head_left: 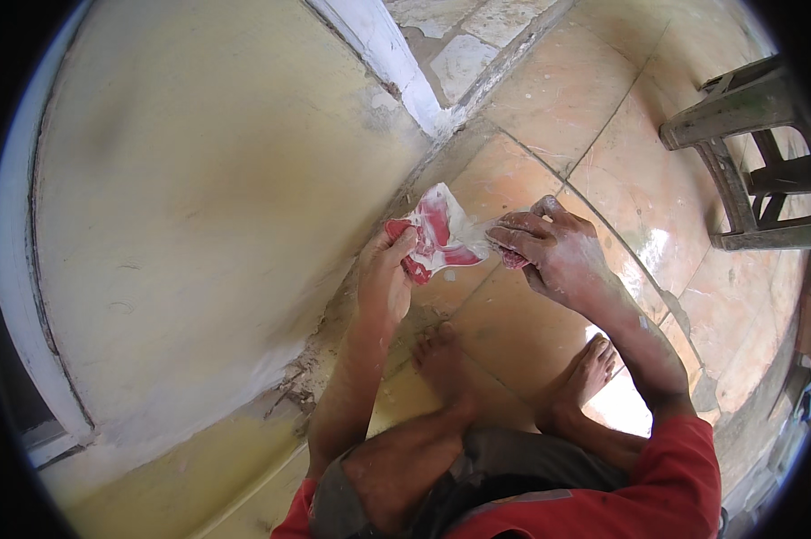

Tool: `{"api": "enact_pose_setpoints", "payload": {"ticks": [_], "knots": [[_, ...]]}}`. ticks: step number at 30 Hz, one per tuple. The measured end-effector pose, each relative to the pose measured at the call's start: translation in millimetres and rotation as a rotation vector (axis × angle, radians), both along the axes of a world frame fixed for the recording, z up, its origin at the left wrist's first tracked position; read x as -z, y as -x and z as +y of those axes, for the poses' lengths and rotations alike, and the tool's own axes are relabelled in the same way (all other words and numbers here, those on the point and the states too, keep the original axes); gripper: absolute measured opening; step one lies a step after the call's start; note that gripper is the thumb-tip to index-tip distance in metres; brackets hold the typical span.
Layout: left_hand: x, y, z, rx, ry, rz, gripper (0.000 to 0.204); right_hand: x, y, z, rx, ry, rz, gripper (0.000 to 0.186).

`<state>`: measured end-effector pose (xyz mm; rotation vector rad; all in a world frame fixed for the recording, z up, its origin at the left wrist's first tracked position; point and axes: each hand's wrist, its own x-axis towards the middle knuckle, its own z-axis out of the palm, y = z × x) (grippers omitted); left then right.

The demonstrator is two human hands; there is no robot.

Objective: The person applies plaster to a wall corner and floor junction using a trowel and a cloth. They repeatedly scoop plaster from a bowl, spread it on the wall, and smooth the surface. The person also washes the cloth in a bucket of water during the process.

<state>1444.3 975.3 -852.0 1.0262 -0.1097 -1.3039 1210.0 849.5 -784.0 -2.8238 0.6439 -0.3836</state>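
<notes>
My left hand [389, 274] is closed on the left edge of a red plastic piece [436, 216] smeared with thick white paste, its thumb on top. The white paste [460, 241] covers the piece's right side. Close on the right, my right hand [556, 247] pinches a small red scraper [514, 259], mostly hidden under the fingers. Its tip is at or very near the paste; I cannot tell whether they touch. White residue coats the fingers of the right hand. Both hands are held above the tiled floor, in front of my knees.
A yellowish wall [217, 198] with patchy marks fills the left side. A white door frame post [378, 49] meets the floor at the top. Orange tiles [513, 314] carry white specks. A dark plastic stool [738, 126] stands at the right. My bare feet [594, 364] are below the hands.
</notes>
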Motion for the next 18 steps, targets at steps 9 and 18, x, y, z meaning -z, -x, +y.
{"api": "enact_pose_setpoints", "payload": {"ticks": [9, 18], "knots": [[31.4, 22.7, -68.6, -0.059, 0.009, -0.145, 0.013, 70.4, -16.3, -15.1, 0.407, -0.469, -0.012, 0.022], [48.1, 46.9, -126.0, -0.149, -0.034, -1.149, 0.022, 98.6, -26.7, -58.0, 0.777, -1.536, -0.504, 0.009]]}}
